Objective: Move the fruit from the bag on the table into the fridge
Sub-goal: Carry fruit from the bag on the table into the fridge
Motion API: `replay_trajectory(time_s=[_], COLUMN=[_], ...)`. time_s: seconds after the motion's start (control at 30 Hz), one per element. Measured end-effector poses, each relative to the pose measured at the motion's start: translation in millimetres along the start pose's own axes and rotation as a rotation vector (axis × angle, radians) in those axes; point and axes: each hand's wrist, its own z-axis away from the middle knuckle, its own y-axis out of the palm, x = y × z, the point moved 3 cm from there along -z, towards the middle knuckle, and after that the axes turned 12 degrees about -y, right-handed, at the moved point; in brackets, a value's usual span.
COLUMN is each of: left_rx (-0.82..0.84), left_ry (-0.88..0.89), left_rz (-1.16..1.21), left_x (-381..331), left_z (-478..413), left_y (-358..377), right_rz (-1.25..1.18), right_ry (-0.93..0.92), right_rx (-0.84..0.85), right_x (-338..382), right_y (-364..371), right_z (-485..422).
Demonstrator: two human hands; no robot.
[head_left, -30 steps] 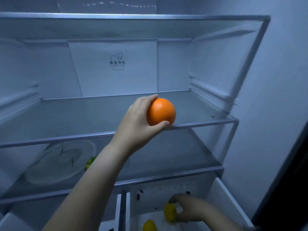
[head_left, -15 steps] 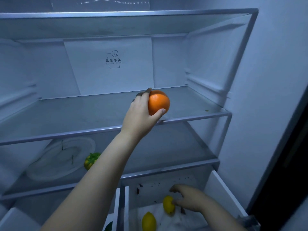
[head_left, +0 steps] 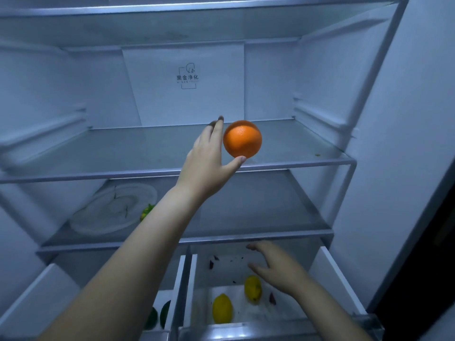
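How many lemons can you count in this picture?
2. The front lemon lies in the right drawer; the back lemon lies behind it, beside the right hand. Others may be hidden.

Glossy orange at shelf front edge, right of centre. Front lemon, back lemon apart in drawer.
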Motion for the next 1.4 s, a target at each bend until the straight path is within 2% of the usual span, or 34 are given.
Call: replay_trajectory(time_s=[0.2, 0.37, 0.53, 0.7, 0.93, 1.13, 1.4], left_rx=[-0.06, -0.065, -0.125, -0.155, -0.181, -0.219, -0.416], left_ry=[0.015, -0.03, -0.086, -0.177, -0.373, -0.658, -1.023], left_rz=[-0.119, -0.216, -0.313, -0.442, -0.558, -0.701, -0.969], left_x=[9, 19, 31, 52, 88, 102, 71], left_z=[33, 66, 105, 159, 279, 431, 661], left_y=[-15, -43, -91, -148, -233, -340, -493], right_rz=[0.044, 0.014, 0.047, 0.029, -0.149, -0.251, -0.405], right_ry=[-0.235, -0.396, -0.522, -0.633, -0.788, -0.925, -1.251], right_rx=[-0.25, -0.443, -0.469, -0.473, -0.392, -0.172, 0.141], right_x=[33, 88, 141, 200, 312, 446, 651], right_y=[-41, -85, -102, -87, -16, 69, 175], right_z=[-5, -3, -12, -16, -2, 58, 197])
